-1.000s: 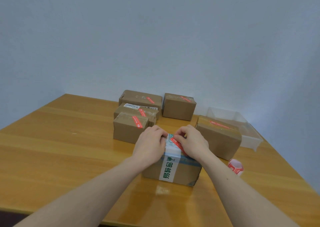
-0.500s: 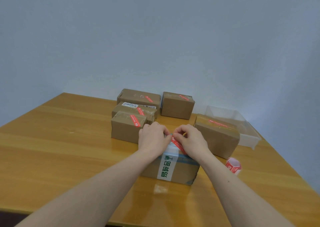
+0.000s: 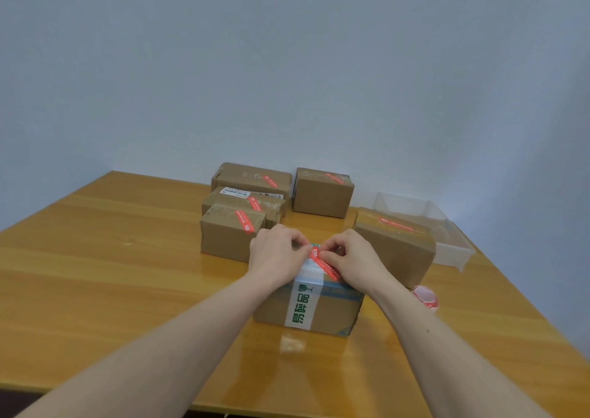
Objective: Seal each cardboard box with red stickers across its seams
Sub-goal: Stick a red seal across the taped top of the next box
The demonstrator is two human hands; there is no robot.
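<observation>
Pressing a narrow red rectangular paper sticker (image 3: 322, 261) onto the top of the nearest brown cardboard box with the white fragile-tape band (image 3: 308, 309) is the step in hand, judging by where both hands sit. The left hand (image 3: 277, 258) rests on the box top with its fingers curled, thumb and forefinger seemingly pinching the far tip of the sticker. The right hand (image 3: 352, 259) mirrors it, fingers bent and bearing on the strip just nearer the wrist, so the red band runs diagonally from between the two sets of fingertips back under the right palm. Whether the sticker's far end is already stuck down I cannot tell; the fingers hide it.

To do this well, the strip should be held taut between the two hands, laid so it crosses the seam rather than running along it, then rubbed flat from the middle outward to avoid wrinkles on the glossy tape beneath.

Beyond the fingertips stand five more brown cardboard boxes (image 3: 232, 232), each already bearing a red strip on top. Past the right knuckles sits a clear plastic rectangular tray (image 3: 455, 245), and beside the right wrist, on the yellow-brown wooden table (image 3: 95, 258), lies a small roll of red stickers (image 3: 426, 296).
</observation>
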